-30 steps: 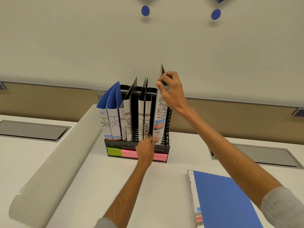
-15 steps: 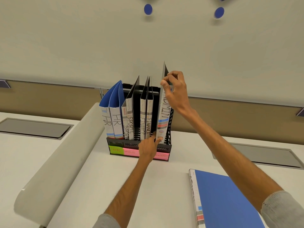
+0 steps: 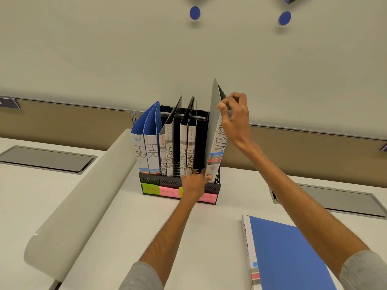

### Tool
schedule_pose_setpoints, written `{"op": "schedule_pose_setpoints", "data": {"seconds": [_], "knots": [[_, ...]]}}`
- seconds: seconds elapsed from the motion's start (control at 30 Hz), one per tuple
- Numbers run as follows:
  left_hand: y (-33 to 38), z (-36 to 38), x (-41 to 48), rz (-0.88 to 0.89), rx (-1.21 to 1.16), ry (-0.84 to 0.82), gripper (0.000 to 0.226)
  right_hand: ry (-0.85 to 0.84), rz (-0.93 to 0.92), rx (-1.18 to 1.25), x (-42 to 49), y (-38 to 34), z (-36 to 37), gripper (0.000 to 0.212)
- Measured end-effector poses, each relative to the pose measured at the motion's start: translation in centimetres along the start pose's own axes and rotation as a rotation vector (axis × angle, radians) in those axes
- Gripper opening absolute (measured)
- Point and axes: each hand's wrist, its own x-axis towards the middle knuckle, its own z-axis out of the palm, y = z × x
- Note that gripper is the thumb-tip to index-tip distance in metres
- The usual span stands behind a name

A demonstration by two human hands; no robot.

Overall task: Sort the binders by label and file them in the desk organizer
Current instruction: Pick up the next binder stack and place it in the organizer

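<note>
White counter (image 3: pixel 219 237) carrying black desk organizer (image 3: pixel 159 182) at rear centre and blue binder (image 3: pixel 293 256) lying flat at near right. Standing in organizer, left to right: 2 HR binders (image 3: pixel 147 151), 2 SPORTS binders (image 3: pixel 167 152), 2 FINANCE binders (image 3: pixel 187 151). ADMIN binder (image 3: pixel 215 143) tilting in rightmost slot. Right hand (image 3: pixel 234 116) pinching ADMIN binder's top edge. Left hand (image 3: pixel 193 184) touching its bottom corner, fingers extended, gripping nothing.

1 view only: your head camera looks forward and slightly down across the white desk (image 3: pixel 109 222), near the desk organizer (image 3: pixel 180 182) at centre, wall filling the upper half.
</note>
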Motion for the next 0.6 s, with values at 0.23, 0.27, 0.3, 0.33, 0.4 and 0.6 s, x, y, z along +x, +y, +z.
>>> {"op": "schedule_pose_setpoints", "data": {"seconds": [0.23, 0.27, 0.3, 0.33, 0.4, 0.6], "knots": [[0.9, 0.6, -0.6, -0.092, -0.164, 0.018, 0.062, 0.048, 0.005, -0.036, -0.6, 0.2, -0.6, 0.017], [0.9, 0.6, -0.6, -0.099, -0.174, 0.038, 0.062, 0.051, 0.011, -0.034, -0.5, 0.3, -0.8, 0.017], [1.0, 0.6, -0.4, -0.100, -0.182, 0.056, 0.062, 0.051, 0.015, -0.031, -0.5, 0.4, -0.9, 0.017], [1.0, 0.5, -0.3, -0.102, -0.198, 0.080, 0.061, 0.048, 0.018, -0.028, -0.4, 0.4, -1.0, 0.017], [0.9, 0.7, -0.4, -0.116, -0.263, 0.128, 0.059, 0.035, 0.018, -0.021, -0.5, 0.4, -1.0, 0.018], [-0.4, 0.2, -0.2, -0.152, -0.430, 0.147, 0.054, 0.023, 0.014, -0.018, -1.0, 0.9, -0.5, 0.020]]}}
